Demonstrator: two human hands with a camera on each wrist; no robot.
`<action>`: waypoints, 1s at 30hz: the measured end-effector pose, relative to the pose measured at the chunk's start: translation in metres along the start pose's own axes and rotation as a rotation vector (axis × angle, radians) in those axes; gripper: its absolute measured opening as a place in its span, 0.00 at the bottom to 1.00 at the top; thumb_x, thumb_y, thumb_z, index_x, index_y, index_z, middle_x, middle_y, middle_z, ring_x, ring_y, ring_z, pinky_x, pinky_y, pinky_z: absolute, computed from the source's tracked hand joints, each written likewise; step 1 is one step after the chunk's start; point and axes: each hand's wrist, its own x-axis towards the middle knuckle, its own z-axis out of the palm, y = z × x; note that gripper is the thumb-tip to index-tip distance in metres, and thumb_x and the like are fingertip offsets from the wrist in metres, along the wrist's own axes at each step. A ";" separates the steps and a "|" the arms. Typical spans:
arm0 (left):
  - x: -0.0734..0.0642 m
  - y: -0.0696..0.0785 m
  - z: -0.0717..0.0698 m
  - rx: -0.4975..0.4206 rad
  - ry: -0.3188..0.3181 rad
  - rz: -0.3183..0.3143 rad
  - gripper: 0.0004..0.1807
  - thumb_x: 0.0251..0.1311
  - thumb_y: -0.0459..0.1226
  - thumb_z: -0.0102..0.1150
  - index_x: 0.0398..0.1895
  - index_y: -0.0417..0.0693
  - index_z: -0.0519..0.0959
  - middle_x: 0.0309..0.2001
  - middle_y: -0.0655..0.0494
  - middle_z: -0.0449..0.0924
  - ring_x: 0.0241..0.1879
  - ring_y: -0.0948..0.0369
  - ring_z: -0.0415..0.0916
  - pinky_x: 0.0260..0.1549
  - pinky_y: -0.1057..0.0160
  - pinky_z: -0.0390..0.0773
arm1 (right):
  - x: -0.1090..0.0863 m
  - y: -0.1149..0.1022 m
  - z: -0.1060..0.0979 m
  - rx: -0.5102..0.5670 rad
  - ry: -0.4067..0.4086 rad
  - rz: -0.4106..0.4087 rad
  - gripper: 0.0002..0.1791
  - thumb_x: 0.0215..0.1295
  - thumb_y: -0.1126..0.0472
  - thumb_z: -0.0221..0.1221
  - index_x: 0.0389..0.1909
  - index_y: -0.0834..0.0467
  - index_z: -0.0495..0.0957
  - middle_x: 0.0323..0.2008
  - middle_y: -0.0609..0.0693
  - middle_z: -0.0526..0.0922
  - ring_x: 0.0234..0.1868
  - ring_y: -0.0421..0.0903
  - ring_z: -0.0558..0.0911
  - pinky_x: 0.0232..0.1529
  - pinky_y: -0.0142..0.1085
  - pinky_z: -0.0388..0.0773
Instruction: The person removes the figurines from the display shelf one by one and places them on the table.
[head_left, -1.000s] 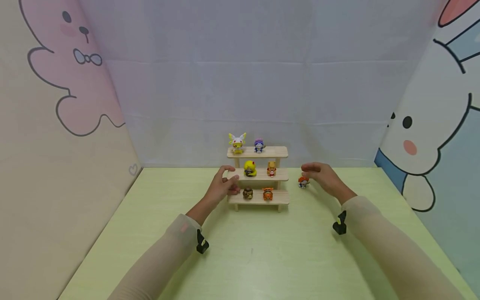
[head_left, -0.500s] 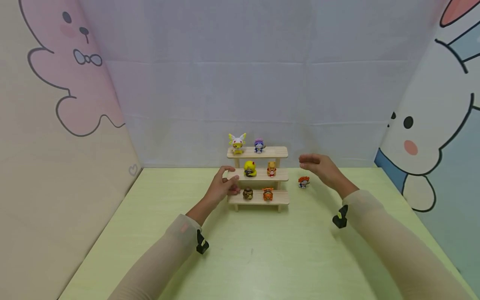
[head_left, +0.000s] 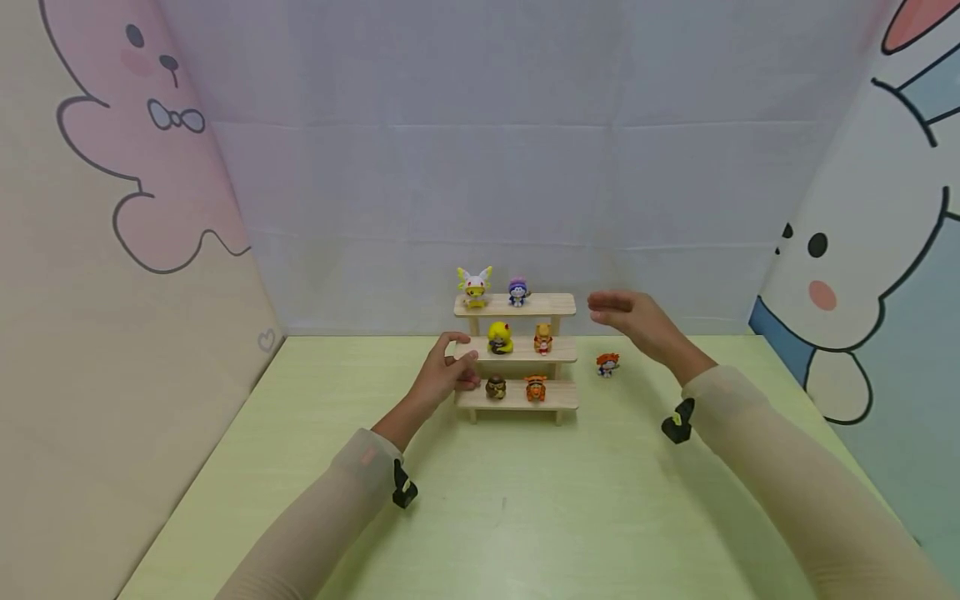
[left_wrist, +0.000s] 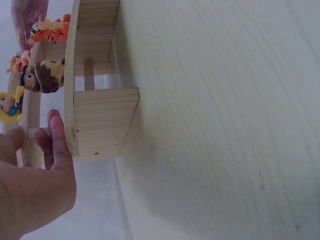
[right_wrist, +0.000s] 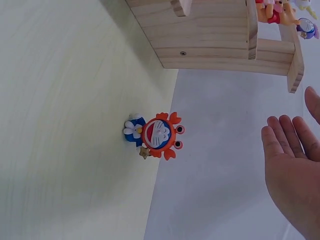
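Observation:
A three-tier wooden display shelf (head_left: 517, 403) stands on the table with small toy figures in pairs on its tiers. My left hand (head_left: 444, 367) grips the shelf's left end; in the left wrist view the fingers (left_wrist: 58, 145) curl at the middle and lower boards, beside an owl figure (left_wrist: 44, 76). My right hand (head_left: 633, 323) is in the air right of the top tier, its fingers extended and holding nothing. Below it, a blue figure in an orange crab hood (right_wrist: 152, 135) stands on the table, apart from the hand.
On the top tier are a white-hooded yellow figure (head_left: 474, 287) and a purple-capped figure (head_left: 518, 292). The middle tier bears a yellow-haired figure (head_left: 499, 338) and a bear (head_left: 543, 338). A tiger (head_left: 536, 388) sits beside the owl. A pale curtain (head_left: 450, 183) hangs behind the table.
My right hand has risen away from the crab-hooded figure and shifted slightly left, toward the top tier. The left hand, the shelf and the figures stay put.

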 end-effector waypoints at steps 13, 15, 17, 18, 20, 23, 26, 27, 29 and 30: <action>0.000 -0.001 0.000 0.006 0.007 -0.014 0.21 0.76 0.40 0.57 0.66 0.48 0.66 0.35 0.38 0.82 0.31 0.55 0.85 0.40 0.55 0.89 | 0.007 -0.023 0.009 0.029 0.003 -0.005 0.32 0.77 0.55 0.60 0.76 0.62 0.65 0.74 0.58 0.69 0.74 0.57 0.68 0.76 0.54 0.62; 0.000 0.000 0.000 0.003 0.007 -0.016 0.21 0.76 0.40 0.57 0.66 0.48 0.66 0.34 0.39 0.82 0.31 0.55 0.85 0.39 0.56 0.89 | 0.007 -0.027 0.010 0.033 0.005 -0.006 0.32 0.77 0.54 0.60 0.76 0.61 0.65 0.74 0.58 0.69 0.74 0.57 0.69 0.76 0.55 0.61; 0.000 0.000 0.000 -0.002 0.008 -0.017 0.20 0.76 0.39 0.57 0.66 0.49 0.66 0.34 0.40 0.82 0.31 0.54 0.85 0.38 0.56 0.89 | 0.009 -0.030 0.013 0.040 0.013 -0.006 0.31 0.77 0.54 0.61 0.75 0.60 0.67 0.73 0.57 0.70 0.73 0.56 0.70 0.76 0.55 0.62; 0.000 0.000 0.000 -0.003 0.009 -0.017 0.20 0.76 0.39 0.57 0.66 0.49 0.66 0.33 0.41 0.82 0.31 0.54 0.85 0.38 0.57 0.89 | 0.010 -0.032 0.014 0.039 0.015 -0.009 0.31 0.77 0.54 0.61 0.75 0.59 0.67 0.73 0.57 0.71 0.73 0.55 0.70 0.76 0.55 0.62; 0.000 0.000 0.000 -0.007 0.012 -0.016 0.20 0.76 0.38 0.58 0.66 0.49 0.66 0.32 0.42 0.81 0.31 0.54 0.85 0.37 0.57 0.89 | 0.012 -0.035 0.017 0.042 0.014 -0.018 0.31 0.76 0.53 0.61 0.74 0.59 0.68 0.73 0.57 0.71 0.73 0.56 0.70 0.76 0.54 0.63; 0.000 0.000 0.000 -0.011 0.011 -0.010 0.20 0.76 0.39 0.58 0.66 0.48 0.66 0.31 0.43 0.81 0.31 0.54 0.86 0.37 0.57 0.89 | 0.016 -0.038 0.021 0.050 0.005 -0.032 0.31 0.76 0.54 0.62 0.74 0.60 0.67 0.73 0.59 0.71 0.73 0.56 0.71 0.76 0.54 0.63; 0.000 0.000 0.000 -0.011 0.006 -0.004 0.21 0.76 0.39 0.58 0.66 0.48 0.66 0.32 0.43 0.81 0.31 0.53 0.86 0.38 0.55 0.89 | 0.020 -0.040 0.024 0.057 -0.002 -0.042 0.32 0.76 0.55 0.62 0.75 0.61 0.66 0.73 0.61 0.69 0.73 0.56 0.71 0.76 0.53 0.63; 0.000 0.000 0.001 -0.010 0.004 -0.003 0.21 0.76 0.39 0.58 0.66 0.48 0.66 0.32 0.42 0.81 0.31 0.53 0.86 0.39 0.55 0.89 | 0.020 -0.041 0.025 0.063 -0.004 -0.042 0.32 0.76 0.55 0.62 0.75 0.62 0.66 0.73 0.61 0.69 0.73 0.56 0.71 0.76 0.53 0.63; 0.000 0.000 0.001 -0.005 0.001 -0.001 0.21 0.76 0.40 0.58 0.67 0.48 0.66 0.33 0.41 0.82 0.32 0.53 0.86 0.39 0.54 0.89 | 0.022 -0.042 0.025 0.071 -0.001 -0.038 0.31 0.76 0.56 0.62 0.75 0.62 0.66 0.73 0.62 0.69 0.72 0.56 0.71 0.76 0.52 0.63; 0.001 0.000 0.001 -0.002 -0.001 -0.002 0.22 0.76 0.40 0.58 0.67 0.48 0.66 0.33 0.41 0.82 0.32 0.53 0.86 0.40 0.54 0.89 | 0.022 -0.043 0.025 0.073 -0.004 -0.038 0.32 0.76 0.57 0.61 0.75 0.63 0.66 0.74 0.62 0.69 0.73 0.56 0.71 0.76 0.52 0.63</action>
